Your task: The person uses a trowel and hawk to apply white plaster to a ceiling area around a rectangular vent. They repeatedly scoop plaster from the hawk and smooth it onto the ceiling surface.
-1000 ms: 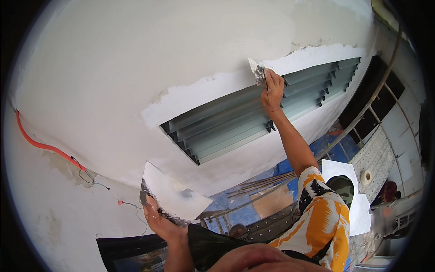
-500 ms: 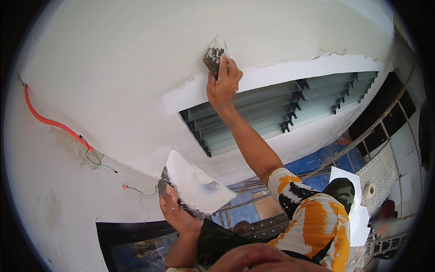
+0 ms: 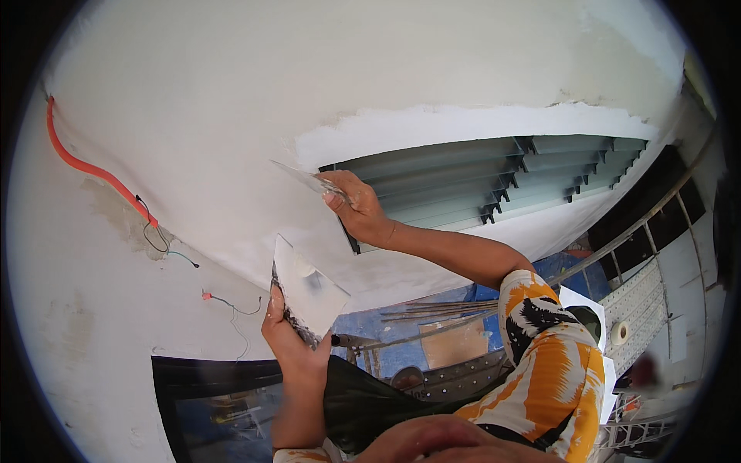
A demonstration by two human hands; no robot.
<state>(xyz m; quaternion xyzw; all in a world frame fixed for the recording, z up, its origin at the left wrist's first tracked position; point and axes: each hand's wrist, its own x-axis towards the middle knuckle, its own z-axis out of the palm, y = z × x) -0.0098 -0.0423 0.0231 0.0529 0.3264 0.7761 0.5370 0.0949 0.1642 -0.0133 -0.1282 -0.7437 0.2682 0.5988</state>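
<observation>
- We are holding the thin scraper blade (image 3: 297,174) in the right hand (image 3: 360,210), fingers closed round its near end; it is showing almost edge-on, above the plate and apart from it (whether its tip is touching the wall, we cannot tell).
- We are gripping the pale-faced plate (image 3: 315,299) by its dark, crusted lower edge in the left hand (image 3: 297,339); some fingers are hiding behind it, so we cannot tell their full hold.
- We are probably working best with the plate near the blade, its face tilted so that nothing is sliding off, and with the blade's edge wiped free of crumbs (dry bits are likely to be scoring a fresh surface).
- On the wall (image 3: 193,100), we are judging that a low blade angle and light, even pressure are leaving fewer ridges.
- Near the white band (image 3: 448,119) above the louvred window (image 3: 432,181), we are wanting care around the slats.
- Farther left, the red conduit (image 3: 93,168) and loose wires (image 3: 160,235) are hanging well apart from both hands.
</observation>
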